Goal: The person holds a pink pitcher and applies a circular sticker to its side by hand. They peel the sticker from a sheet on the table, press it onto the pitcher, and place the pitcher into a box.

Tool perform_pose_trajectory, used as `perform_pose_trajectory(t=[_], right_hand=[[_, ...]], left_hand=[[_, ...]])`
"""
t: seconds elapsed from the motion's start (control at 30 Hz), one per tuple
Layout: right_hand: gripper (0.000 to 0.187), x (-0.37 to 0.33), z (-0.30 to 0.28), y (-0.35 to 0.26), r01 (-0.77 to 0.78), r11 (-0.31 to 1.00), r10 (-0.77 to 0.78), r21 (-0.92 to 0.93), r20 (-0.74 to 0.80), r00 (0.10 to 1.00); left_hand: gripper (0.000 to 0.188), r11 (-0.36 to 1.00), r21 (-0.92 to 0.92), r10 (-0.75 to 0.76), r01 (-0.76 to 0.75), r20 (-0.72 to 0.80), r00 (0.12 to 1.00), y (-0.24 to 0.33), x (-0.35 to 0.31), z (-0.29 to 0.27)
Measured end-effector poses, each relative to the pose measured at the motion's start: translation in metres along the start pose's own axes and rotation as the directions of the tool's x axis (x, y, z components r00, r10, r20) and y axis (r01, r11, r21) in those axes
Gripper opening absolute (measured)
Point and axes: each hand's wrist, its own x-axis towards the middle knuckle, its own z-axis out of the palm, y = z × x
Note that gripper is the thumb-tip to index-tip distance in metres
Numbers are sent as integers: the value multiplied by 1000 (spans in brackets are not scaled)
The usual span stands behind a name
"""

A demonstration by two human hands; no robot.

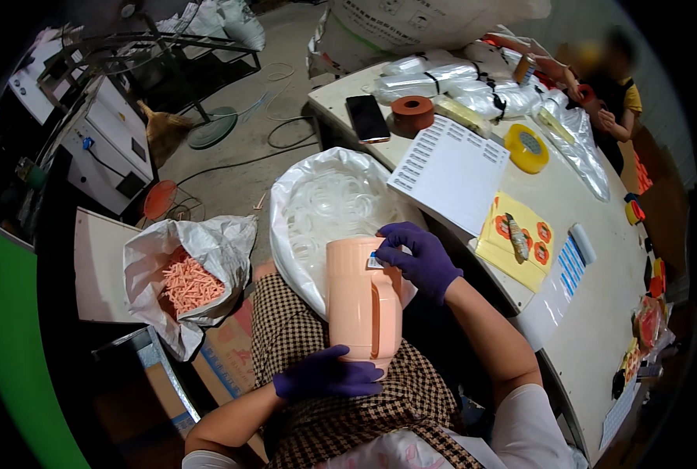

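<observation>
A pale pink plastic jug (350, 301) with a long side handle stands upright over my lap. My left hand (329, 374), in a purple glove, is cupped around its base and holds it from below. Close to the rim, my right hand (425, 262), also gloved in purple, has its fingers bent together at a small blue-and-white sticker (374, 261) on the jug's wall. Part of the sticker is covered by the fingertips. Just behind the jug, a white sack (284, 205) holds many clear plastic rings (336, 203).
Left stands a smaller white sack (235, 234) of pink plastic pieces (194, 283). The table (598, 234) at right bears label sheets (451, 168), a phone (368, 119), brown tape (412, 114), yellow tape (526, 148) and wrapped bags (442, 74). Another person (622, 102) is at its far side.
</observation>
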Motion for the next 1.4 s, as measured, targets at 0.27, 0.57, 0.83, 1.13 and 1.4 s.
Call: perform_pose_trajectory(t=[0.27,0.57,0.83,1.13,1.4], right_hand=[[23,7,7,-6,-75,985,82,-155,40,996],[62,15,-8,-1,-184,942,205,280,-46,978],[43,-91,37,-2,-318,684,230,656,220,948],[34,-126,-99,34,-189,974,65,-123,-651,756],[51,-82,-188,79,-486,551,-4,-679,-584,811]], left_hand=[[49,999,15,-37,35,165,986,33,-7,0],[55,439,-840,-423,319,120,898,-14,-16,-14],[26,-162,-906,-832,391,339,440,-197,-7,-62],[19,-764,-409,-135,499,857,497,-33,-39,175],[50,-940,-185,10,287,824,566,-77,4,182]])
